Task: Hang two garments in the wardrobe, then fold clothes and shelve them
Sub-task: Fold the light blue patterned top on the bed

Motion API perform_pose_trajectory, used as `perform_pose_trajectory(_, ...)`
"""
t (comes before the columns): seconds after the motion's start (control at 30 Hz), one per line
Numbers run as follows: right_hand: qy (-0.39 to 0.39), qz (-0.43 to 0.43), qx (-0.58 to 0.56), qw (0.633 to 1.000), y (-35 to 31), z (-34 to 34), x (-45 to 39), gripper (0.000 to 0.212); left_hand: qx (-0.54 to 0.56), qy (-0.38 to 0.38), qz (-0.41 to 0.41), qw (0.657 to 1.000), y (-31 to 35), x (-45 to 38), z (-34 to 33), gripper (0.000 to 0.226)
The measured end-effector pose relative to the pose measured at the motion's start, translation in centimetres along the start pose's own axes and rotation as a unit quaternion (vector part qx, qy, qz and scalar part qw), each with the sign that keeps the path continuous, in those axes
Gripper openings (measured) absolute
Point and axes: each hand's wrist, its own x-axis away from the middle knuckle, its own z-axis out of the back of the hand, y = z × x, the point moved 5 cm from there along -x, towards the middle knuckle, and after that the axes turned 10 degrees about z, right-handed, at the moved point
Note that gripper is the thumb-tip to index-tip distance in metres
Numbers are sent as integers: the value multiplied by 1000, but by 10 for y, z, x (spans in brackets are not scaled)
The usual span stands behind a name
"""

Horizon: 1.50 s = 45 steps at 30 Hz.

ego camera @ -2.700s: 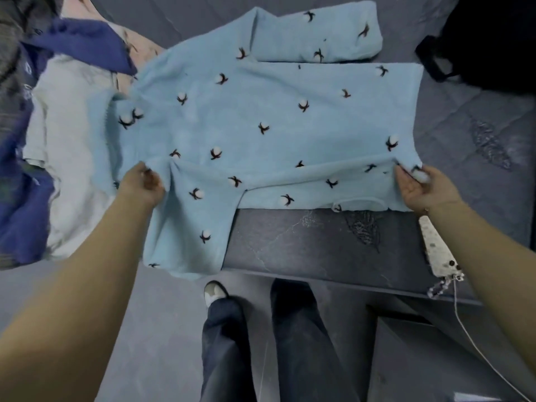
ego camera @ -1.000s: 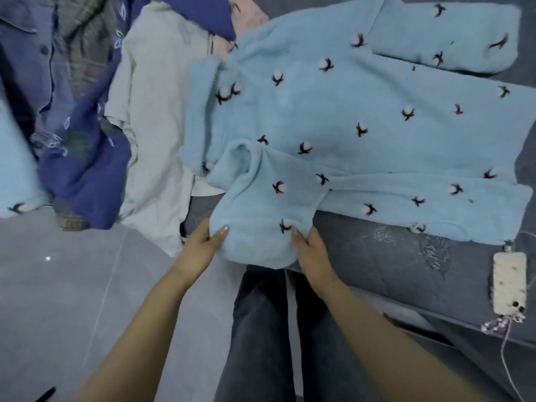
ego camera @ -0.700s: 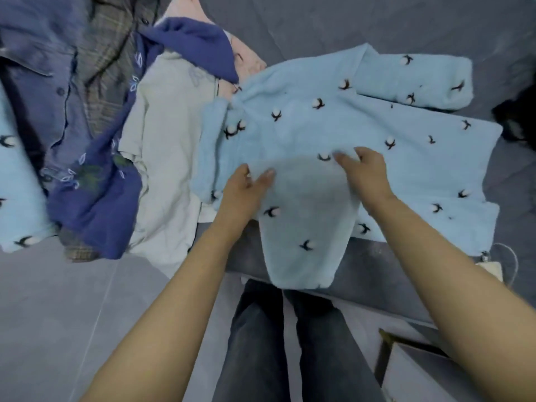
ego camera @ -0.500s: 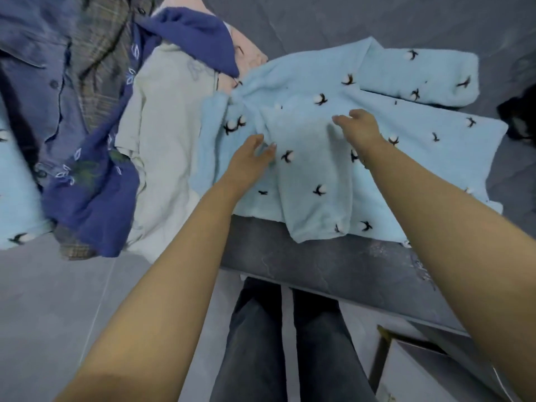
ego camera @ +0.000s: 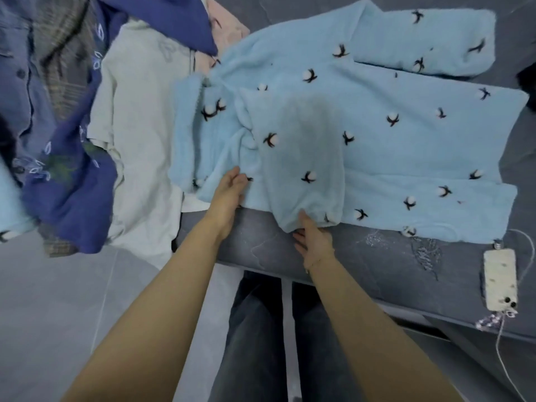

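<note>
A dark grey bed (ego camera: pixel 362 256) with a stitched leaf pattern fills the upper and right part of the head view, its near edge running across the middle. Spread flat on it lies the light blue fleece pajama top (ego camera: pixel 391 146), dotted with cotton-boll prints, its body reaching toward the right. One sleeve (ego camera: pixel 420 39) is folded across the far edge; the other sleeve (ego camera: pixel 304 158) lies folded over the front of the top, its cuff at the near edge of the bed.

Left of the top sits a heap of other clothes — a pale cream shirt (ego camera: pixel 139 134) hanging over the bed's edge, a navy garment with leaf embroidery (ego camera: pixel 72 175) draped over it, a plaid piece (ego camera: pixel 63 53) and a blue denim shirt (ego camera: pixel 17 91) at the far left, and a bit of pink fabric (ego camera: pixel 229 27) behind.

The person's dark jeans (ego camera: pixel 255 338) show below, over a grey tiled floor (ego camera: pixel 58 300).

The right hand (ego camera: pixel 314 242) pinches the cuff of the folded sleeve, thumb on top, its grip clamped on the fabric. The left hand (ego camera: pixel 229 192) lies on the top's near left edge with fingers straight and together, pressing the fleece flat.

A phone in a speckled white case (ego camera: pixel 500 280) rests on the bed near the right edge, with a beaded charm (ego camera: pixel 493 319) and a white cable (ego camera: pixel 501 352) attached.
</note>
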Motion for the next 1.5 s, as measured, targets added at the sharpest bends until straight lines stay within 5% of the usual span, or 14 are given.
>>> perform_pose_trajectory(0.13,47,84,-33,995,-31,24,-5,22,97,-3,32,995,1,2,-9,43)
perform_pose_trajectory(0.23,64,167,-53,983,-80,77,0,7,158,18,52,986,1,10,-19,13)
perform_pose_trajectory(0.4,104,312,-16,944,-192,191,-1,19,299,-78,130,942,-2,27,-58,60)
perform_pose_trajectory(0.53,50,303,44,951,-243,243,-26,16,315,-98,134,935,2,31,-95,69)
perform_pose_trajectory(0.73,-29,280,48,958,-261,251,-58,21,382,-4,90,920,6,20,-111,35)
perform_pose_trajectory(0.93,28,249,118,961,-228,273,-94,13,304,71,49,949,-11,10,-85,24)
perform_pose_trajectory(1.07,61,254,196,945,-198,282,-102,45,201,99,30,974,-11,3,-63,39)
perform_pose_trajectory(1.13,79,328,271,901,-198,278,-91,45,142,93,27,985,-5,6,-57,29)
perform_pose_trajectory(1.23,78,470,432,766,-195,256,-67,53,-70,183,2,981,-3,24,-42,24)
perform_pose_trajectory(1.37,-79,558,525,638,-186,202,-52,47,-319,354,-192,858,18,62,-20,24)
perform_pose_trajectory(1.43,-144,547,549,615,-186,177,-57,52,-406,342,-254,809,32,61,-13,32)
perform_pose_trajectory(1.5,-189,517,589,591,-187,155,-71,64,-465,306,-236,797,39,44,-3,46)
